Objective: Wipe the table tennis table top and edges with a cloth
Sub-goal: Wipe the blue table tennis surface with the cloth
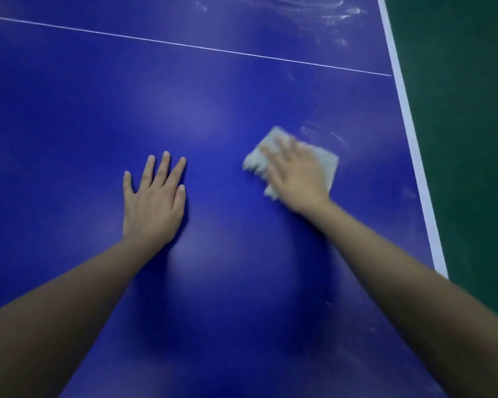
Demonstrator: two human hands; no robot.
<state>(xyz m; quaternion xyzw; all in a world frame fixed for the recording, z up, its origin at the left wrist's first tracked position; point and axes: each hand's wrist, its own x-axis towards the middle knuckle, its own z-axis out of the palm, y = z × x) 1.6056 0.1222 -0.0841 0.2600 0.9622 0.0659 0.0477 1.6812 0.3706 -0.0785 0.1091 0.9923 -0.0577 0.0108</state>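
Observation:
The blue table tennis table top [184, 96] fills most of the view. My right hand [296, 176] lies flat with straight fingers on a white cloth [327, 163] and presses it onto the table, right of the middle; hand and cloth are blurred by motion. My left hand [153, 196] rests palm down on the bare blue surface, fingers spread and straight, with nothing under it. The cloth sticks out past the fingertips and on the right side of the hand.
A thin white centre line [184, 45] crosses the table at the back. The white edge stripe [408, 133] runs down the right side, with green floor [472, 139] beyond it. Whitish smears [328, 10] show at the far right corner and near the cloth.

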